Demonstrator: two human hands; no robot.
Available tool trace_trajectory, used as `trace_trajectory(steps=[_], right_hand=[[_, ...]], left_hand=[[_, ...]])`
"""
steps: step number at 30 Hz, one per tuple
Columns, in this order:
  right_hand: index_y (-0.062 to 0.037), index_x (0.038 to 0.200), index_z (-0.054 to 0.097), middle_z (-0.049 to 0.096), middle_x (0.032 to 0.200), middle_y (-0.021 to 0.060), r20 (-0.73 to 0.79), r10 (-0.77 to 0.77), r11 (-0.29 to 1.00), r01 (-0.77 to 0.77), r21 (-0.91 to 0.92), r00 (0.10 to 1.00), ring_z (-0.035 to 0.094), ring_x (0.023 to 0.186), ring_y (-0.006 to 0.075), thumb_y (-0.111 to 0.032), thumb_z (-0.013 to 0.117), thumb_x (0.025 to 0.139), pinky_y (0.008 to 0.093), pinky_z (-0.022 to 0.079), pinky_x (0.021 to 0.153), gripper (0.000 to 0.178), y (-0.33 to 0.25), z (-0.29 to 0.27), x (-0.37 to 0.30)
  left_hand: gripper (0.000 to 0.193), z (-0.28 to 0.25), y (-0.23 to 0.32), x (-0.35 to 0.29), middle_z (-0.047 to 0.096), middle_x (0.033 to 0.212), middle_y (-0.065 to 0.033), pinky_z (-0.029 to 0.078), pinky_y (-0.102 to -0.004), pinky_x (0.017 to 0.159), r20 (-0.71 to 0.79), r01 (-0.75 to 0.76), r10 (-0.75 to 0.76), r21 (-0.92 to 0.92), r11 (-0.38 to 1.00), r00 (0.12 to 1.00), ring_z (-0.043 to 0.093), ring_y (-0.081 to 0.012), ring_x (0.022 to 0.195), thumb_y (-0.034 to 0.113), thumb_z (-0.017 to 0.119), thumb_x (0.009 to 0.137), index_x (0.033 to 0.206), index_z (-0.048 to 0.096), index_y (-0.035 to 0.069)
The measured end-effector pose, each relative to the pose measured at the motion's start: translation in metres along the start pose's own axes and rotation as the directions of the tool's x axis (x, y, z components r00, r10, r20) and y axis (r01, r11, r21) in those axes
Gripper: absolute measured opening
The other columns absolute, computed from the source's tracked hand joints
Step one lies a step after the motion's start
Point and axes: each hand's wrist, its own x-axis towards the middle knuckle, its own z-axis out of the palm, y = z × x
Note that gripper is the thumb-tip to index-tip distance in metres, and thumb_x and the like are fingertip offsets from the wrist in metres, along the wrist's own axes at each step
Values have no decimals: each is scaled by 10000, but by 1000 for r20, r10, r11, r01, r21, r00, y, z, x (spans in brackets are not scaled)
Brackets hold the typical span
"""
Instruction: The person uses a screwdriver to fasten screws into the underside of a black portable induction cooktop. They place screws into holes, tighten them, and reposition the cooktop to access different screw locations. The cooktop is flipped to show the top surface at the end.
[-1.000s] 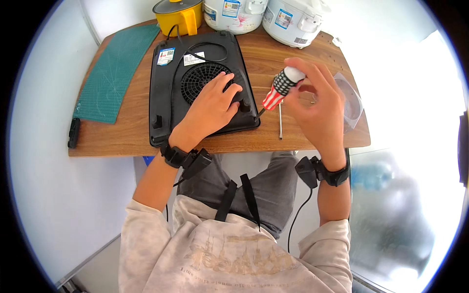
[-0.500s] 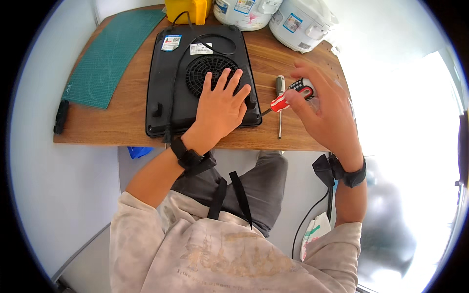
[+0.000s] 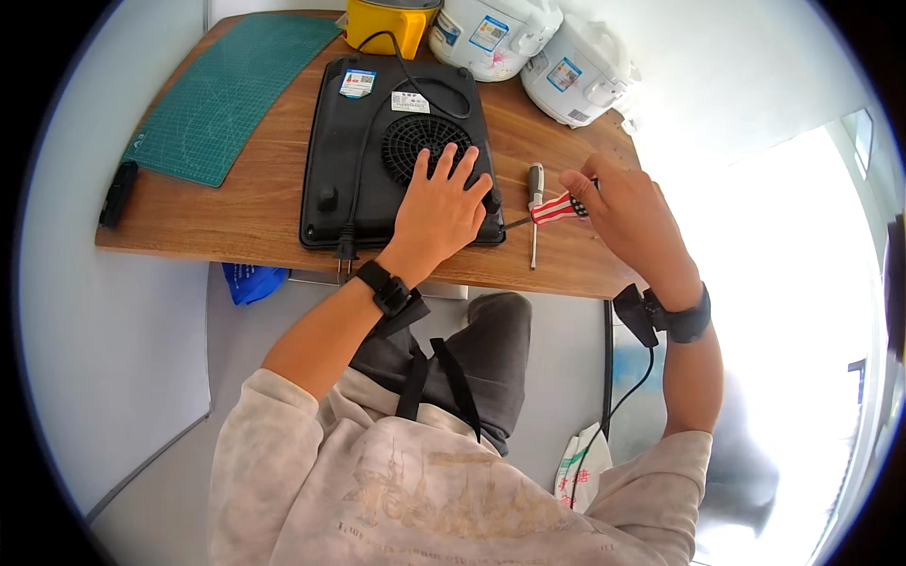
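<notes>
Just right of the black cooker [image 3: 349, 141], the right hand [image 3: 637, 219] is curled round a striped screwdriver [image 3: 557, 209], which points left at its near right corner. The left hand [image 3: 437, 219], nearer that corner, rests spread on top, holding nothing.

Labels and print in view; small text mostly illegible.
Black appliance [image 3: 330, 156]: blue-edged white sticker [image 3: 358, 83] with code square, plus white label [image 3: 410, 102] with tiny dark print. Left white cooker [image 3: 467, 64]: blue-bordered sticker [image 3: 489, 33]. Right white cooker [image 3: 599, 57]: blue-bordered sticker also, small grey label [image 3: 578, 115] low down. Shirt [image 3: 406, 453]: tan lettered print [image 3: 472, 495]. White bag [image 3: 583, 467]: red characters, green marking.
</notes>
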Motion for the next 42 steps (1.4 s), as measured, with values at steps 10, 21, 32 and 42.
trace_trajectory(steps=[10,21,32,42], right_hand=[[-57,1149,626,672,973,167,-210,-434,891,452,42,876,652,992,382,-245,652,986,448,512,853,251,9,2,11],[-99,1160,623,624,1068,131,41,-506,856,497,142,861,635,1013,353,-258,675,971,448,527,821,252,15,-17,23],[-9,1171,540,600,1089,171,197,-364,931,362,49,910,636,979,359,-107,643,965,457,532,762,250,11,-21,27],[-27,1233,516,610,1119,238,22,-533,813,505,291,846,673,850,438,-174,611,1011,493,544,704,282,30,-18,39]], left_hand=[[351,-2,-3,-1,532,1505,-120,350,-559,1165,-4,10,-10,-75,997,1000,468,-344,1403,234,611,955,1291,697,180],[369,-9,1,3,506,1535,-99,327,-554,1187,56,54,-49,-99,994,997,446,-335,1427,233,617,950,1310,689,196],[417,-16,1,8,468,1564,-78,323,-559,1190,149,85,-71,-93,992,986,422,-325,1442,226,637,929,1345,670,214],[452,-17,3,10,460,1574,-71,318,-569,1192,177,91,-73,-92,992,981,407,-323,1454,232,661,900,1352,670,224]])
